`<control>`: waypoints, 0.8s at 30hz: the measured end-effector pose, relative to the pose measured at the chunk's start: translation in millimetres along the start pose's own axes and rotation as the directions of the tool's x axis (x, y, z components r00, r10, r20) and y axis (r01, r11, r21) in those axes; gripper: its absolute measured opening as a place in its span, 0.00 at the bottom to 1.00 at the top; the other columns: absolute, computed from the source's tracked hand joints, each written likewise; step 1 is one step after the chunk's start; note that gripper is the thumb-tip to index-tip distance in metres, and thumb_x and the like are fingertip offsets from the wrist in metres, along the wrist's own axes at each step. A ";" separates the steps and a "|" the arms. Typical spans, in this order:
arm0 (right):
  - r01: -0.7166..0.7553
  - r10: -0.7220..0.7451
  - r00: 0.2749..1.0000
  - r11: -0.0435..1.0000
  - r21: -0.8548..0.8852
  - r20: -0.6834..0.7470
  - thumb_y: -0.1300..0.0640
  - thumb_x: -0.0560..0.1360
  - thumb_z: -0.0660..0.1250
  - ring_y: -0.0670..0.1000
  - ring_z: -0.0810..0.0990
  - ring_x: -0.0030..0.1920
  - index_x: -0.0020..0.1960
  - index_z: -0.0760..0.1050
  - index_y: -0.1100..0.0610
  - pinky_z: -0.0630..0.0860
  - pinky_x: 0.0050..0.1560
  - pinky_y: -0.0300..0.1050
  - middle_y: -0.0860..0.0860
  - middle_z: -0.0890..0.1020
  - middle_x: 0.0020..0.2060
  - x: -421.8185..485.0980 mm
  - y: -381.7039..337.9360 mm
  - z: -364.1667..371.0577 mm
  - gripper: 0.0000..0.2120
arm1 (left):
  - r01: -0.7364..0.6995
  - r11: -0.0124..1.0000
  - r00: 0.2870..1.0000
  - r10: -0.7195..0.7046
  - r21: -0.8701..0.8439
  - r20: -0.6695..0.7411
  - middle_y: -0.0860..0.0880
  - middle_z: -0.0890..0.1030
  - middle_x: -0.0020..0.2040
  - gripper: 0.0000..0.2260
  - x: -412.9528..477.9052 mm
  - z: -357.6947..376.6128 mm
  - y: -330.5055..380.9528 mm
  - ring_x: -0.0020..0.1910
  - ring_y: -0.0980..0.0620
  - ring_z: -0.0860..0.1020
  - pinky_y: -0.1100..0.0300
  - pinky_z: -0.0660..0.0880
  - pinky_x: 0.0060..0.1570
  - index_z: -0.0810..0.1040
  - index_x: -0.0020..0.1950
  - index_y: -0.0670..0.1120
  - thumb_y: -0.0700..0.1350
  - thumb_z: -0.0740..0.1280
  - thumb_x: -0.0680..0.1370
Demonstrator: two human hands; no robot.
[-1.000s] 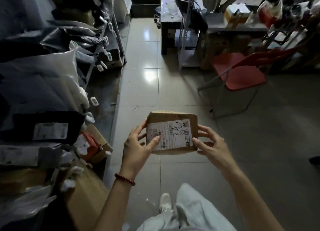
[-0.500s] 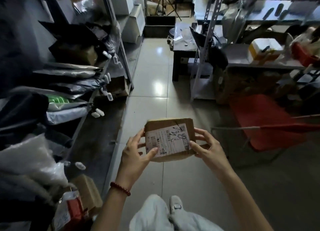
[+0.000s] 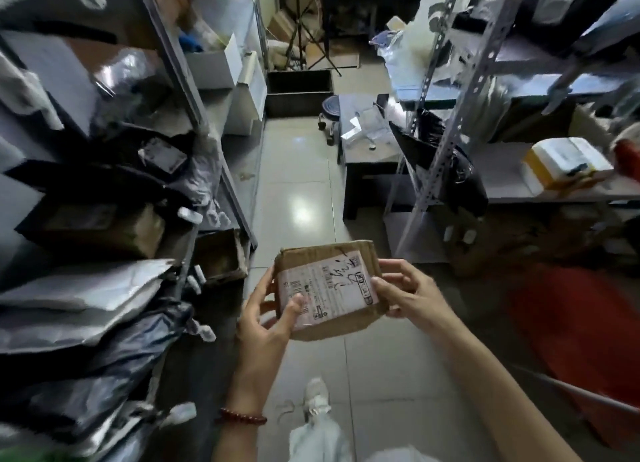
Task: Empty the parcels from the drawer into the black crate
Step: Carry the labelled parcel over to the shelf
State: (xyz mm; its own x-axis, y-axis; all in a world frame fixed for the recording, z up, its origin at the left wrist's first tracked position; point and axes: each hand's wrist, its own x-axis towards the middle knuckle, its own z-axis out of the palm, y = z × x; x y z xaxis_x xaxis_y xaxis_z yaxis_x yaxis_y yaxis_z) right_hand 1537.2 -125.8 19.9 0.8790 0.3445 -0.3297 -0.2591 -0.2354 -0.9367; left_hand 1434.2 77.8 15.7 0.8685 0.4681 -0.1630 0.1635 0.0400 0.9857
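Note:
A small brown cardboard parcel [image 3: 329, 288] with a white shipping label and black handwriting is held in front of me, above the tiled aisle floor. My left hand [image 3: 266, 316] grips its left edge, thumb on the label. Its right edge is gripped by my right hand [image 3: 408, 293], thumb on top and fingers behind. A dark open-topped crate [image 3: 299, 93] stands on the floor at the far end of the aisle. No drawer can be made out.
Metal shelving [image 3: 194, 115] stacked with grey and black mailer bags lines the left side. On the right stand more shelves [image 3: 446, 143], a low dark table [image 3: 370, 150] and a red chair [image 3: 581, 340]. A round stool [image 3: 329, 110] sits near the crate.
The view has lifted and moved forward along the aisle, bringing the far crate into sight. Both hands keep the same hold on the parcel.

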 end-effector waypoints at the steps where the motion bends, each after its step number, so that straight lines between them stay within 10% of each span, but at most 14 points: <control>1: -0.001 0.001 1.000 1.000 0.006 -0.004 0.53 0.75 0.69 0.49 0.83 0.49 0.56 0.76 0.44 0.78 0.39 0.39 0.50 0.83 0.53 21.2 -10.9 4.3 0.10 | 0.005 1.000 1.000 -0.005 0.000 0.004 0.49 0.75 0.65 0.27 26.0 -3.3 7.3 0.59 0.50 0.78 0.57 0.80 0.50 0.70 0.68 0.63 0.53 0.73 0.70; 24: 0.080 -0.079 0.997 0.996 0.049 -0.022 0.51 0.73 0.69 0.45 0.84 0.47 0.59 0.77 0.47 0.81 0.49 0.46 0.45 0.83 0.51 560.1 -222.6 -43.8 0.14 | -0.026 0.999 0.999 0.027 0.028 -0.028 0.54 0.78 0.60 0.28 599.9 88.3 144.0 0.60 0.54 0.76 0.53 0.78 0.56 0.72 0.65 0.57 0.54 0.72 0.66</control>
State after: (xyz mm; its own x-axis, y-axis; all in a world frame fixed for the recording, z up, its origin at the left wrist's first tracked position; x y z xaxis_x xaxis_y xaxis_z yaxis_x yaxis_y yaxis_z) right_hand 2104.8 79.9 48.9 0.9053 0.3421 -0.2519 -0.2072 -0.1623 -0.9648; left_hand 2020.1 286.5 56.1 0.8593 0.4934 -0.1350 0.1537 0.0026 0.9881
